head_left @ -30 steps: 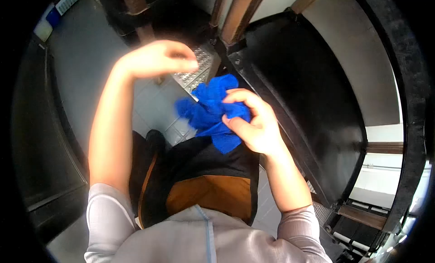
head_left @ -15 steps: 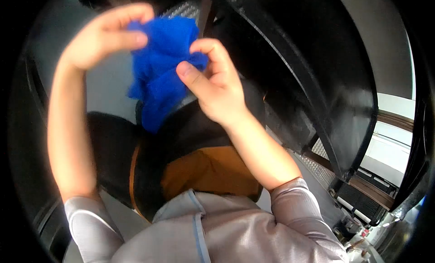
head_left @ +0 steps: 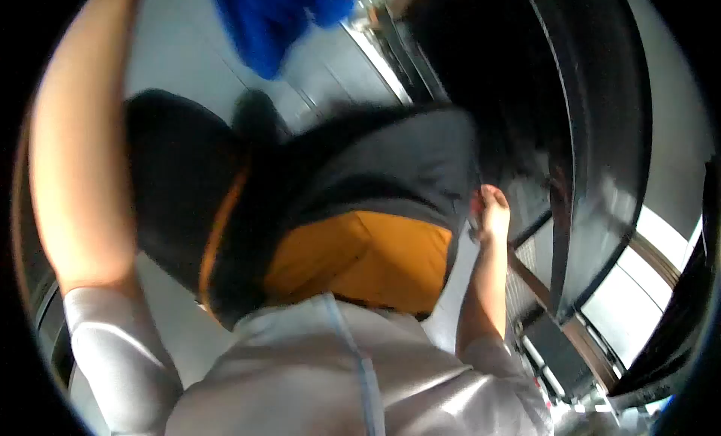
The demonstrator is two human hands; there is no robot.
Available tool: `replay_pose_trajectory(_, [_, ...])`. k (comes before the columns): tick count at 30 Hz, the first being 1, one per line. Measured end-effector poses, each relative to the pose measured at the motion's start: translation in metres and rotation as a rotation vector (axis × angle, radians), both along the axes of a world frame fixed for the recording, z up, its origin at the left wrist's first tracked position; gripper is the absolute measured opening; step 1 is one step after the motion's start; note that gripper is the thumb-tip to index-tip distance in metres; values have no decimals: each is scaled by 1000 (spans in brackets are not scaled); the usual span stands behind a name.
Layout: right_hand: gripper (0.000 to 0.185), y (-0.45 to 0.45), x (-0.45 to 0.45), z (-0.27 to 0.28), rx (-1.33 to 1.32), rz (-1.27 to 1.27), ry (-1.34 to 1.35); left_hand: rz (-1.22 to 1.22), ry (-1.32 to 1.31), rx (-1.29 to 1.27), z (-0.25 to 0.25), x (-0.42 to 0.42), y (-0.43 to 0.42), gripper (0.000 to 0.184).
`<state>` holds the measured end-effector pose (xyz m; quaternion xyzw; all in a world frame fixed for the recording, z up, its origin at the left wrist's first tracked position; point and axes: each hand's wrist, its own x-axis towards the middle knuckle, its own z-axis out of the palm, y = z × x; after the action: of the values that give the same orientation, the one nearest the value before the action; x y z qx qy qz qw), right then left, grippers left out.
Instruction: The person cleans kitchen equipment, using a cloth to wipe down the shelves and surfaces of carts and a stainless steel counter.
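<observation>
Blurred blue cloth (head_left: 274,23) at the top of the frame, cut off by the edge; it looks light, soft and limp, best pinched by a gathered fold. Hands apart: left hand out of view, its grip unknown; right hand (head_left: 493,214), fingers curled, beside the dark trouser leg (head_left: 420,147), contents unclear

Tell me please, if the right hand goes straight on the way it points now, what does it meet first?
Probably the black panel ahead of the right hand; the dark clothing lies close beside that line. Depth is unclear in this one view.
</observation>
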<state>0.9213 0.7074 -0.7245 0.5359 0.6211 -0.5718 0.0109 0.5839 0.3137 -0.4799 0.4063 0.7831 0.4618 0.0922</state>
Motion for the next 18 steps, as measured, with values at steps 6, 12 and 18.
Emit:
replay_pose_trajectory(6, [52, -107, -129, 99, 584, 959, 582, -371, -92, -74, 8, 16, 18, 18])
replay_pose_trajectory(12, [51, -149, -177, 60, 23, 1018, 578, -265, -28, 219, 26, 22, 11, 17])
replay_pose_trajectory(18, [43, -146, -193, 25, -711, 527, 395, -284, -242, 914, 36, 16, -8, 26])
